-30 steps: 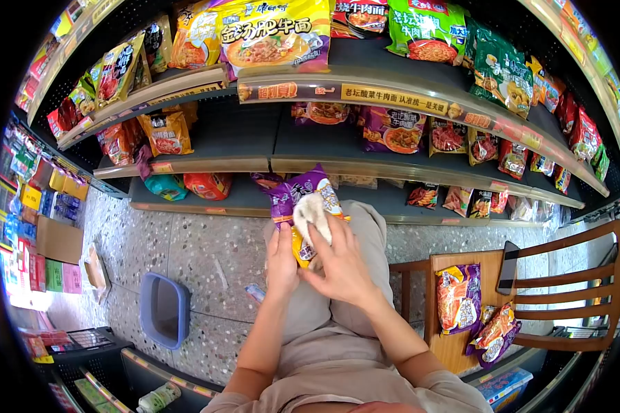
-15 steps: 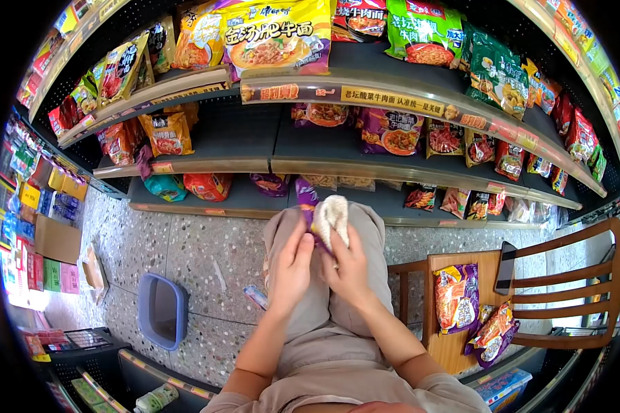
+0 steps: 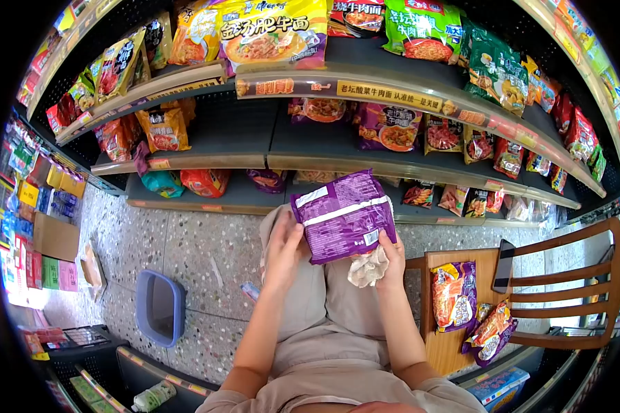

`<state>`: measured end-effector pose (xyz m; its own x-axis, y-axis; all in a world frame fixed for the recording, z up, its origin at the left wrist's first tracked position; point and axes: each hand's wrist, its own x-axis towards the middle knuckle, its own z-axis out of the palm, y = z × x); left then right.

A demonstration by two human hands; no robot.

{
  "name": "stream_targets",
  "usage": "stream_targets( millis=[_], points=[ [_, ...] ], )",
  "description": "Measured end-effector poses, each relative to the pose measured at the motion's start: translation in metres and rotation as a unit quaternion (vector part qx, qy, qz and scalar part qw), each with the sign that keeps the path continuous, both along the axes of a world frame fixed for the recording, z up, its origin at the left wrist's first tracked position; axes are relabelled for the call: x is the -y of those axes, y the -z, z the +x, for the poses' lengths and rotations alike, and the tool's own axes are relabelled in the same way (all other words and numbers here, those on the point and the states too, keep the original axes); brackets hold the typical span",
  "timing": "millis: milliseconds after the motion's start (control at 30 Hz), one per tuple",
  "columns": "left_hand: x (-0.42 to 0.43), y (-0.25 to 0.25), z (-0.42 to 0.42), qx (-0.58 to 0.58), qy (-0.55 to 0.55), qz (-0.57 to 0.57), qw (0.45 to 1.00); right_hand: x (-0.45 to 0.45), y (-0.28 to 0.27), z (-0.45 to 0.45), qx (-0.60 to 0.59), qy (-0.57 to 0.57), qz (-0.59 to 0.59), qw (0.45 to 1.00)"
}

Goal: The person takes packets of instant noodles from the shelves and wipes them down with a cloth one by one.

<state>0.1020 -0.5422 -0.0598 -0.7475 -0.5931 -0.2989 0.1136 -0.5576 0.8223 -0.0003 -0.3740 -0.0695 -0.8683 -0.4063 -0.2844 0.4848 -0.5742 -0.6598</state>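
Observation:
A purple instant noodle packet (image 3: 344, 217) is held over my lap, its printed back with a pale seam and a barcode facing up. My left hand (image 3: 282, 256) is closed at the packet's left edge, thumb against the purple wrapper. At the lower right corner, my right hand (image 3: 393, 261) grips the packet along with a crumpled off-white cloth (image 3: 367, 269), which hangs below the packet's edge. Two more purple noodle packets, one flat (image 3: 455, 294) and one tilted (image 3: 491, 334), lie on the wooden chair seat (image 3: 437, 358) to my right.
Shelves (image 3: 393, 162) of noodle packets curve across the front. A phone (image 3: 504, 265) rests on the chair near its slatted back (image 3: 565, 289). On the speckled floor to the left stands a blue bin (image 3: 161, 308); farther left is an open cardboard box (image 3: 56, 237).
The noodle packet has turned from edge-on to lying broad with its back upward. My hands have moved apart to its two sides, and the cloth has shifted down and right.

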Motion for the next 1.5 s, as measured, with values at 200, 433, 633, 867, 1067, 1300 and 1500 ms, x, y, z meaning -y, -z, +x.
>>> stream_targets(
  millis=[200, 433, 633, 867, 1067, 1300, 1500],
  points=[
    [0.003, 0.019, -0.011, -0.061, 0.080, 0.193, 0.976, -0.003, 0.017, -0.003, 0.019, -0.034, -0.018, 0.999],
    [0.007, 0.027, -0.012, -0.059, 0.085, 0.134, 0.986, -0.019, 0.022, -0.020, -0.036, 0.006, 0.112, 0.993],
    [0.007, 0.037, -0.015, -0.056, 0.057, 0.095, 0.992, -0.026, 0.009, -0.036, -0.273, 0.164, 0.354, 0.880],
    [0.011, 0.056, -0.015, -0.071, 0.068, 0.119, 0.988, 0.026, -0.020, -0.012, -0.540, 0.031, 0.397, 0.741],
    [0.014, 0.066, -0.012, -0.077, 0.038, 0.115, 0.990, 0.071, -0.038, 0.013, -0.744, -0.100, 0.388, 0.535],
    [0.016, 0.066, -0.010, -0.070, 0.058, 0.091, 0.992, 0.088, -0.043, -0.001, -0.774, -0.112, 0.431, 0.449],
    [0.019, 0.073, -0.010, -0.145, 0.106, 0.151, 0.972, 0.080, -0.032, -0.078, -0.652, -0.013, 0.650, 0.390]
  ],
)
